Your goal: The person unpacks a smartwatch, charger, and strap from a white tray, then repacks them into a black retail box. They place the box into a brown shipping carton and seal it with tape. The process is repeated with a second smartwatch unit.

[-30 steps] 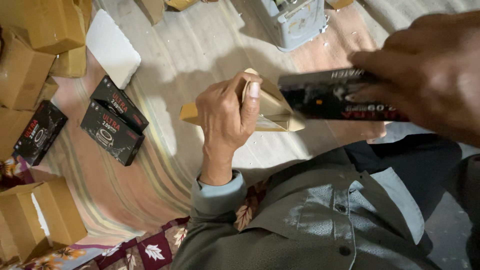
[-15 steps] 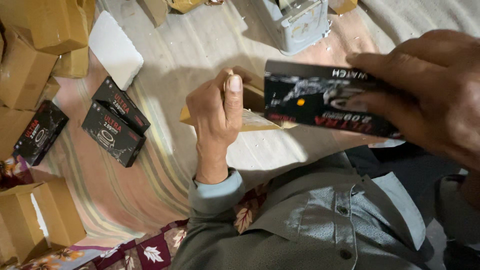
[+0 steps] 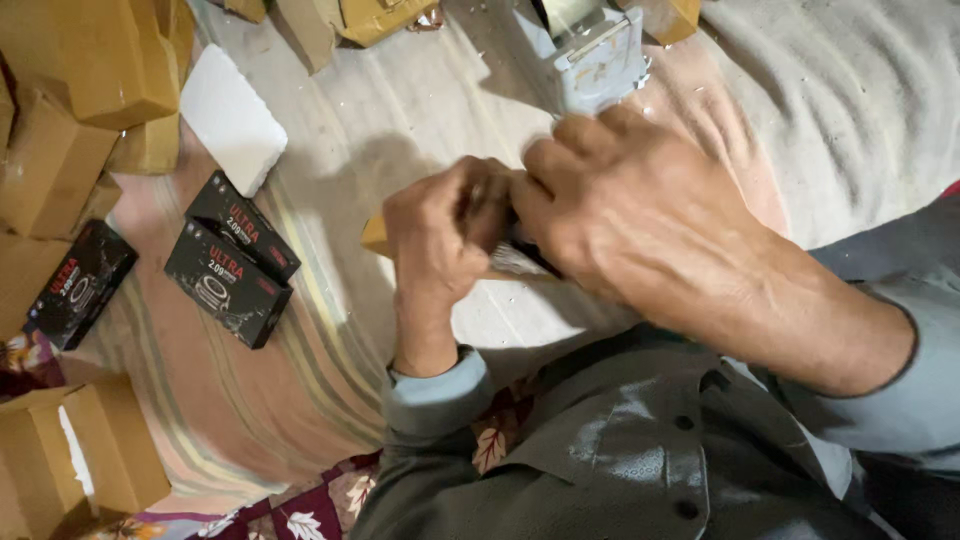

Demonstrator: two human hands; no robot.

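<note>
My left hand [image 3: 440,245] grips a small tan cardboard carton [image 3: 377,236], of which only one corner shows past my fingers. My right hand [image 3: 640,215] is closed over the carton's other end, pressed against my left hand. A sliver of a black product box [image 3: 525,258] shows between the two hands, under my right palm. How far the black box sits inside the carton is hidden by my fingers.
Three black product boxes [image 3: 228,283] lie on the striped mat at the left. A white foam slab [image 3: 230,118] lies above them. Tan cartons [image 3: 75,60] are stacked at top left and at bottom left [image 3: 60,465]. A grey metal device [image 3: 595,60] stands at top centre.
My right hand has carried the black box leftward to the carton and now covers it. Both hands have come together over the carton.
</note>
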